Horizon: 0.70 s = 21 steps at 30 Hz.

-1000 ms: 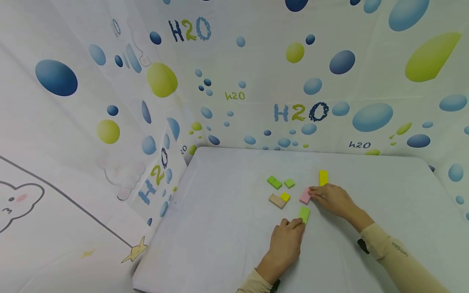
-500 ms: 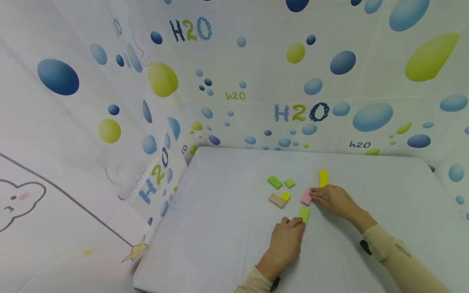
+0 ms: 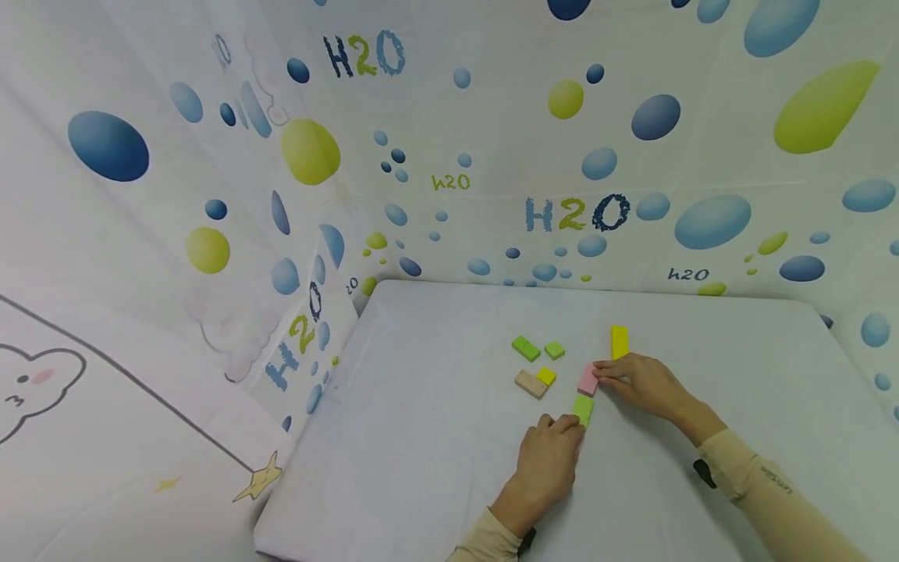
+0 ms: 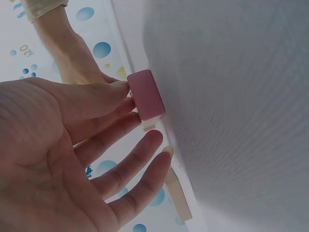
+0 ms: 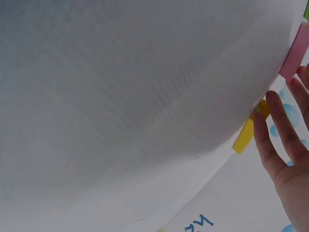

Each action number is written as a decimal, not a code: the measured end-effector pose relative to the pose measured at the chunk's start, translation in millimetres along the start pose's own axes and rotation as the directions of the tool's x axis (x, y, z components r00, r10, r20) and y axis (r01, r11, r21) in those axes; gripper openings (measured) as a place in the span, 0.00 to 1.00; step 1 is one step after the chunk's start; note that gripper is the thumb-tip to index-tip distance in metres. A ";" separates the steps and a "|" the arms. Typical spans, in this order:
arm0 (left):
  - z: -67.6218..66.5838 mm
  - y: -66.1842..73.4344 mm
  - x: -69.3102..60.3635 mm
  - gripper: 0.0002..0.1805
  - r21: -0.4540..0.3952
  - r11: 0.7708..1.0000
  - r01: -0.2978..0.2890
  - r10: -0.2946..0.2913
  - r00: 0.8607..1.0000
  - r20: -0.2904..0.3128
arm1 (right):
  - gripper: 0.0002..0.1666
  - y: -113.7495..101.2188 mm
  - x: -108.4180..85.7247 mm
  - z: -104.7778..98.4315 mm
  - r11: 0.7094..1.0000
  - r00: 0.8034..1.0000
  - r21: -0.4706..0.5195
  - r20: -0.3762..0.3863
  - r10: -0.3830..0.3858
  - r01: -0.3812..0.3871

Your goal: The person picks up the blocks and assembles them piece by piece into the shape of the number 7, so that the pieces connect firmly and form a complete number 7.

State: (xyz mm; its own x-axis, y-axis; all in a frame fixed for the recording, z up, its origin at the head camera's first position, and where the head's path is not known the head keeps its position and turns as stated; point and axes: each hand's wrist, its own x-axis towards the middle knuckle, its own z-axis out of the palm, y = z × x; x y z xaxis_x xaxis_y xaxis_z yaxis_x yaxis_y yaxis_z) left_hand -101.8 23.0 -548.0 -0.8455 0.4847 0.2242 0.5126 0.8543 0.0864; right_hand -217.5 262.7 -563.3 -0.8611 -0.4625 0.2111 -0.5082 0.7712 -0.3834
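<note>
"White is the broad tabletop (image 3: 393, 468). What is held over it?"

"By the left hand (image 3: 546, 464) a light-green rectangular block (image 3: 582, 406) is gripped toward its near end; by the right hand (image 3: 646, 384) a pink rectangular block (image 3: 587, 380) is pinched near its far end. Just beyond the right fingers, a long yellow block (image 3: 620, 341) is seen."

"Which step is judged in hand?"

"A row, seemingly, is being lined up. A steady left hold and a slight straightening nudge on the pink block would be called for."

"How is the pink block pointed?"

"Its long axis is directed away from the person, the far end angled slightly right. It is placed beyond the green one, end to end, apparently touching."

"And the smallest?"

"Left of that pair, a small yellow square piece (image 3: 546, 376) is set against a wood-coloured rectangular block (image 3: 530, 384)."
</note>
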 end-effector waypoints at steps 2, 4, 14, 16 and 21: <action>0.0 0.2 0.1 0.15 -0.001 1.000 0.001 -0.001 1.000 -0.001 | 0.19 0.9 -0.2 -0.2 1.000 1.000 0.006 -0.006 -0.010 0.010; -0.3 0.3 -0.2 0.15 -0.001 1.000 0.002 -0.002 1.000 0.000 | 0.19 2.0 -0.4 -0.1 1.000 1.000 0.013 -0.010 -0.022 0.022; -0.1 -2.2 1.1 0.15 -0.016 1.000 -0.004 0.004 1.000 -0.006 | 0.19 4.2 -1.0 2.0 0.999 0.999 0.020 -0.013 -0.050 0.050; -0.4 -2.7 1.6 0.15 -0.019 1.000 -0.004 0.004 1.000 -0.001 | 0.19 4.8 -0.9 2.3 0.998 0.998 0.021 -0.016 -0.056 0.056; -0.8 -3.1 2.4 0.16 -0.033 0.999 -0.006 0.006 1.000 0.014 | 0.19 5.8 -1.8 0.8 0.998 0.998 0.011 -0.009 -0.061 0.062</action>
State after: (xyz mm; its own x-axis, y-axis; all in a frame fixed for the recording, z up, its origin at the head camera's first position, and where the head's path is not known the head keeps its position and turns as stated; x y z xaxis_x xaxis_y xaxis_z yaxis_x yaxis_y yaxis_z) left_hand -105.3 21.4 -546.9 -0.8443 0.4926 0.2109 0.5221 0.8448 0.1168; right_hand -218.9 267.6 -566.6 -0.8283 -0.5050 0.2427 -0.5601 0.7362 -0.3798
